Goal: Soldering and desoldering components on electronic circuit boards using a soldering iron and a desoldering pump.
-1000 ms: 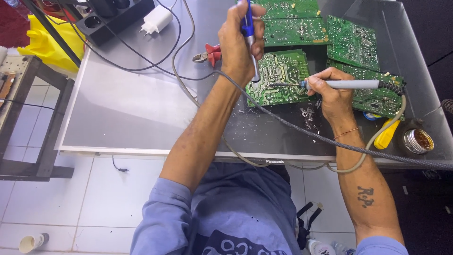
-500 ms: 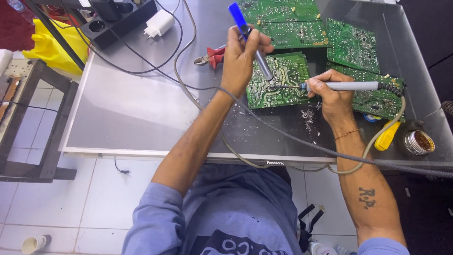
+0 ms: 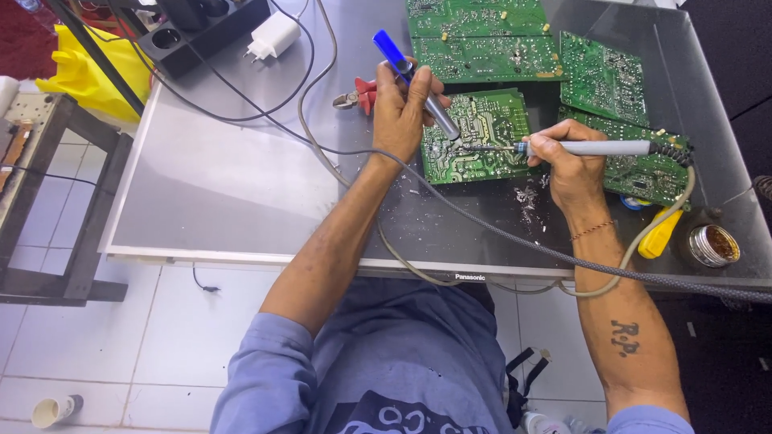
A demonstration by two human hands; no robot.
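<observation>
A green circuit board [image 3: 490, 120] lies solder side up on a flat screen panel [image 3: 233, 185] used as a work surface. My left hand [image 3: 402, 108] grips a blue and silver desoldering pump [image 3: 414, 80], tilted, with its tip down on the board's left part. My right hand [image 3: 567, 161] holds a grey soldering iron [image 3: 591, 148] level, its thin tip reaching left to the same spot beside the pump's tip. The iron's braided cord [image 3: 515, 241] runs under my right forearm.
Several more green boards [image 3: 482, 36] lie behind and right of the worked one. Red cutters [image 3: 362, 92] sit left of my left hand. A black power strip [image 3: 197, 28] with a white charger [image 3: 273, 36] is at the back. A flux tin [image 3: 712, 245] and yellow handle [image 3: 659, 233] lie at right.
My left hand has brought the pump down from an upright pose to a tilt, its tip now on the board. The right hand and iron have stayed in place.
</observation>
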